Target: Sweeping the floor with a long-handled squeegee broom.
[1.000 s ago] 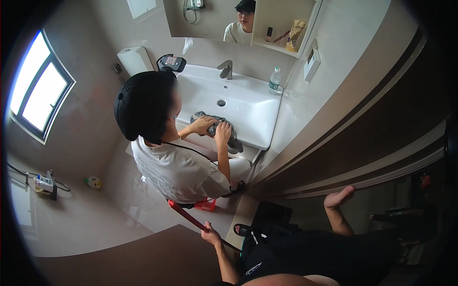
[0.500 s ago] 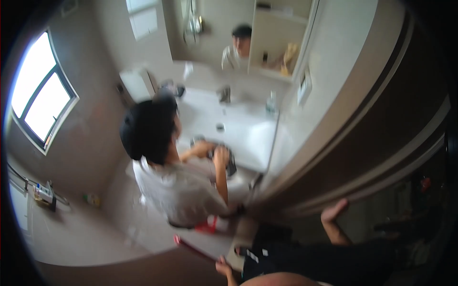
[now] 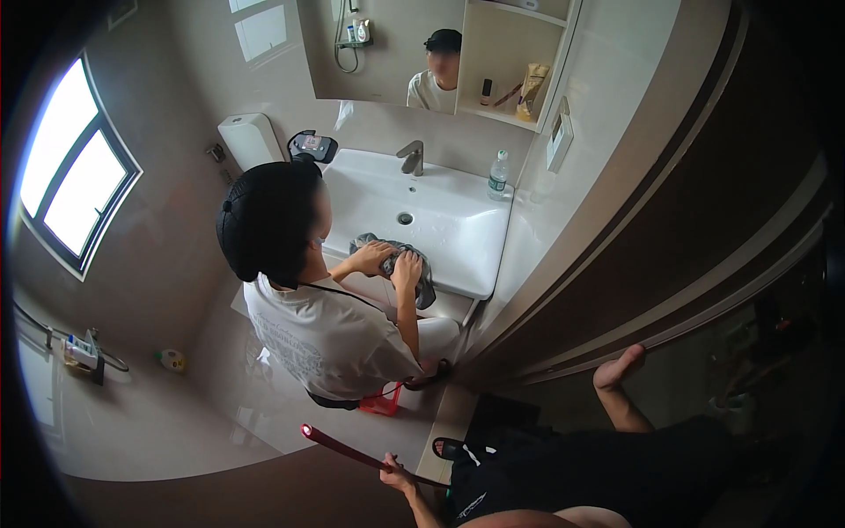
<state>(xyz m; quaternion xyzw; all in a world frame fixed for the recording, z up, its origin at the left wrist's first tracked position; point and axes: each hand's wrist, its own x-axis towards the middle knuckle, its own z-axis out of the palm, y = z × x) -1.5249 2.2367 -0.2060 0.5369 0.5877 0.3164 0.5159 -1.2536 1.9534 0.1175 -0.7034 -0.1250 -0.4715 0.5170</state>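
Observation:
My left hand [image 3: 398, 474], at the bottom centre, is closed around a dark red pole [image 3: 345, 452]. The pole slants up and left over the bathroom floor, and its light-tipped end hangs free. At the right, my right hand [image 3: 618, 369] rests against the edge of the brown door frame [image 3: 563, 348], fingers stretched out. In front of me another person [image 3: 326, 339] in a black cap and white T-shirt leans over a white washbasin [image 3: 471, 255]. Both of that person's hands press on a grey cloth [image 3: 423, 277] at the basin's front rim.
A faucet [image 3: 413, 158] and a clear bottle [image 3: 498, 174] stand on the basin's back. Above hang a mirror and an open shelf [image 3: 502, 113]. A red plastic stool [image 3: 380, 403] is under the person. A slipper [image 3: 447, 449] lies by the threshold. A window [image 3: 81, 167] is far left.
My left hand and the pole have shifted slightly up and to the left. My right hand stays at the door frame. The other person's hands remain on the cloth.

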